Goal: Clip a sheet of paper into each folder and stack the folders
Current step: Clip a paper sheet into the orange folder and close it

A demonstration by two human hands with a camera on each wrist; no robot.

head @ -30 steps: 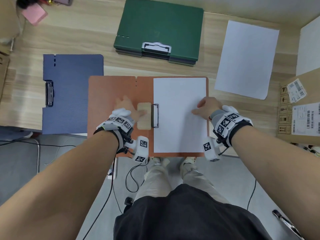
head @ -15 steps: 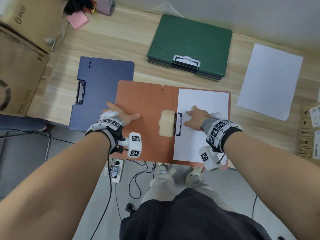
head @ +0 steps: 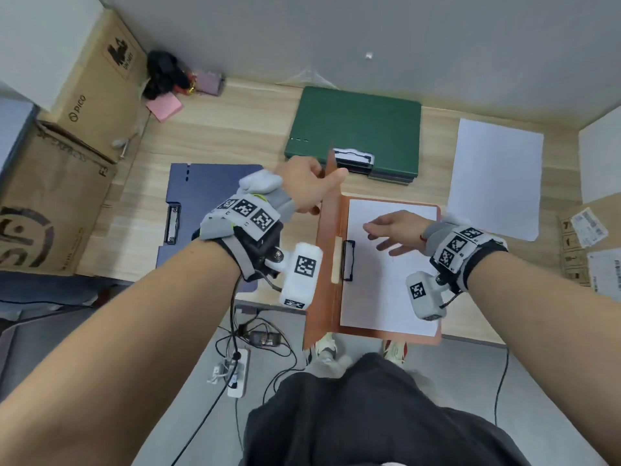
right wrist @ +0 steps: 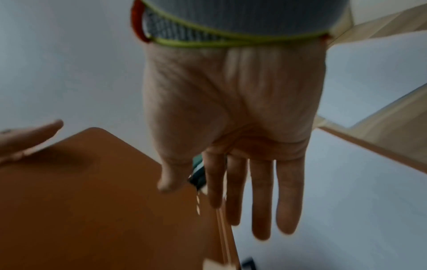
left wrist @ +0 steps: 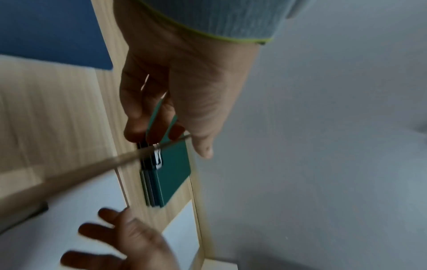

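Orange folder (head: 324,264) cover now swung up on edge from flat — left hand (head: 304,185) pinches its top edge, right hand (head: 391,232) hovers open over the clipped sheet (head: 389,290) — closing too fast could crease the paper.

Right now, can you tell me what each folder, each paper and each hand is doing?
orange folder: left cover lifted upright, half closed.
clipped sheet: flat inside the orange folder, under the clip.
left hand: grips the lifted cover's top edge.
right hand: fingers spread above the clipped sheet, holding nothing.
blue folder: lying open, no paper.
green folder: closed, top of the stack.
loose sheet: flat on the table.
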